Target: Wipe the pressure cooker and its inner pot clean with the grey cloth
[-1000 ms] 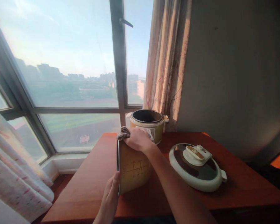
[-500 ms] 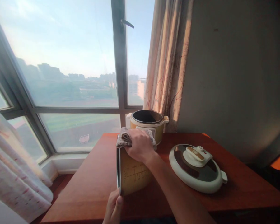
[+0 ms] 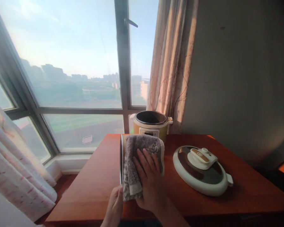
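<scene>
A metal inner pot (image 3: 124,140) is tipped on its side above the front of the table, its rim facing left. My left hand (image 3: 114,201) is closed on the lower part of that rim. Over the pot's outer wall lies a grey towel (image 3: 142,145), hiding most of the pot. My right hand (image 3: 150,183) holds the towel against the wall, fingers spread a little across the cloth and thumb mostly hidden beneath. Just behind the pot stands the cooker body (image 3: 164,129), uncovered and dark inside.
To the right, a round cooker lid (image 3: 203,186) with a white rim and handle lies on the reddish wooden table (image 3: 85,189). Beyond the table are a window (image 3: 80,78) and a patterned curtain (image 3: 170,72). Another curtain (image 3: 19,176) hangs at the left.
My right hand and the towel have come down from the pot's upper side onto its outer wall, and the towel has spread out. My left hand stays on the rim.
</scene>
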